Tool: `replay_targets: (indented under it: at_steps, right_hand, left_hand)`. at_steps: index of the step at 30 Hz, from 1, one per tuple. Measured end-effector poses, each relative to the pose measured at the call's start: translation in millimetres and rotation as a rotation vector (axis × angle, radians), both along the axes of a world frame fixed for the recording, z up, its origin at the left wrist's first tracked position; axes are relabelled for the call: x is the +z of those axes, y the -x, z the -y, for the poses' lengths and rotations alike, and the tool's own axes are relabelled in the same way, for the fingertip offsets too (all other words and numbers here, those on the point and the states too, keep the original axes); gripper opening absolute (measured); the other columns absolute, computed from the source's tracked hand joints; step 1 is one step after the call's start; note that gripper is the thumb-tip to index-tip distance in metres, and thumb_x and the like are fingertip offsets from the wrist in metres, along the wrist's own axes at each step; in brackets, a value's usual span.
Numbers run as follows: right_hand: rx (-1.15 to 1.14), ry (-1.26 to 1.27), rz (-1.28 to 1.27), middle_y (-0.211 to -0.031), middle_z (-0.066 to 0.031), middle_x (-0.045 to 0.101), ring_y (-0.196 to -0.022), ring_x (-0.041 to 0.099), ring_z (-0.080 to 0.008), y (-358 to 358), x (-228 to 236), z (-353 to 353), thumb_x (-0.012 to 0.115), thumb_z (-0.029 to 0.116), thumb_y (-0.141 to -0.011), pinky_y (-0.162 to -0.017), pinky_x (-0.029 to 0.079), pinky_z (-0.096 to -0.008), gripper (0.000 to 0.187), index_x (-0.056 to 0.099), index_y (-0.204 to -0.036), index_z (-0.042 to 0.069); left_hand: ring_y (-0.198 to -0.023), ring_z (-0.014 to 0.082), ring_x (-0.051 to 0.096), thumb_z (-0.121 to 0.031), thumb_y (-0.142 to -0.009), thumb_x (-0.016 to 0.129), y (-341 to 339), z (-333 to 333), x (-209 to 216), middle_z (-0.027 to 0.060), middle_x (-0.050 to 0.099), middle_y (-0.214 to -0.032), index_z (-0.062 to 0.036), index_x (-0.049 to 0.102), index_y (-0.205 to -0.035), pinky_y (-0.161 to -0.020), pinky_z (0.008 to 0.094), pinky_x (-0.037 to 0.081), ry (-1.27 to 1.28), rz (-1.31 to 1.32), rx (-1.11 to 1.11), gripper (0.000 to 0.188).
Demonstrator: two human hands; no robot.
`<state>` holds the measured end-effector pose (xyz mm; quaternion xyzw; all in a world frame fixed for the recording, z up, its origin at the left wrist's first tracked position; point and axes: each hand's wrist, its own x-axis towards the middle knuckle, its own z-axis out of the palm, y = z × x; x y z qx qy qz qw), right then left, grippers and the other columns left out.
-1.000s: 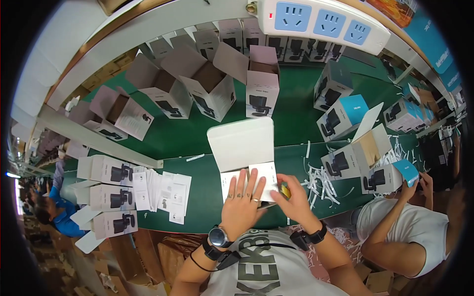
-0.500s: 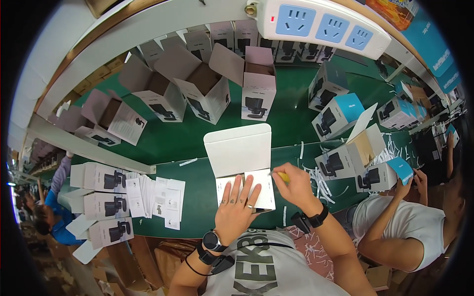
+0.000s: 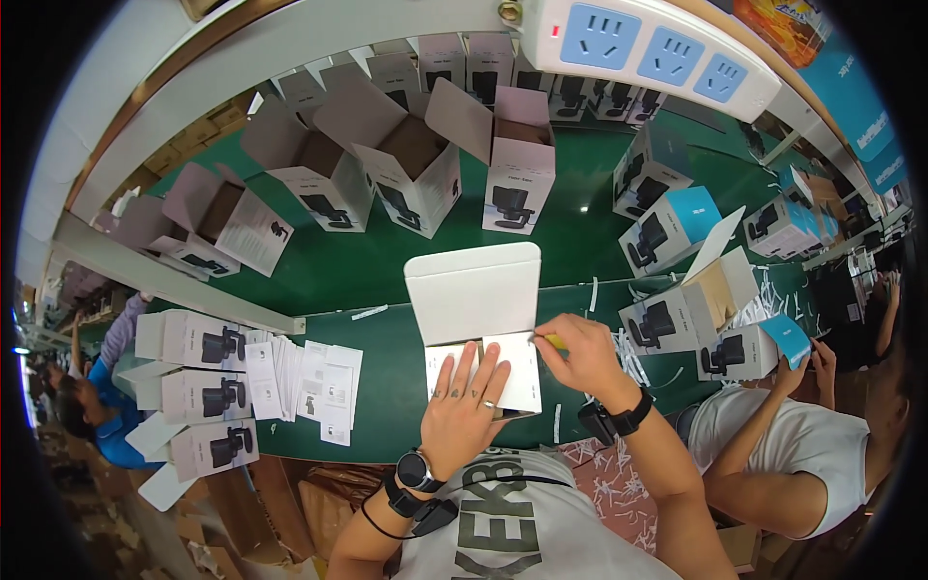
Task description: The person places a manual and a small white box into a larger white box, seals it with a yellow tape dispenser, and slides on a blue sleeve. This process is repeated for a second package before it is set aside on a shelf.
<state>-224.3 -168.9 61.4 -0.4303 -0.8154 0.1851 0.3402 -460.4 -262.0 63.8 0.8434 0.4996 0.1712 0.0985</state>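
A white carton [image 3: 476, 295] lies on the green table [image 3: 387, 261] in front of me, its lid flap standing up toward the far side. My left hand [image 3: 464, 411] presses flat on the carton's near white panel, fingers spread, a ring on one finger. My right hand [image 3: 580, 358] sits at the carton's right edge, pinching a small yellow object [image 3: 556, 341] between fingers and thumb, touching the panel's corner. Both wrists carry black watches.
Several open white cartons [image 3: 406, 164] printed with a chair picture stand across the far table. Blue-and-white boxes [image 3: 677, 227] cluster at the right amid white paper strips. Leaflets [image 3: 309, 382] and stacked boxes [image 3: 198, 391] lie left. A person in white [image 3: 793, 454] works at my right.
My right hand moved left from beside the carton to its right edge with the yellow object. My left hand stayed flat on the panel.
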Motion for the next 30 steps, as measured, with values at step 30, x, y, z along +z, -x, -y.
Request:
replay_targets:
  at_steps: [30]
  right_hand:
    - [-0.256,0.245,-0.002,-0.097,-0.0147,0.071,-0.083,0.071,-0.0345,28,7,71,0.071,0.007,-0.092,-0.073,0.057,-0.0403,0.015,0.076,-0.106,0.004]
  left_hand:
    - [-0.143,0.0470,0.044,-0.030,-0.084,0.078,32,19,-24,0.0261,0.046,-0.154,0.0005,0.053,-0.146,-0.124,0.0546,0.031,-0.103,-0.125,-0.040,0.074]
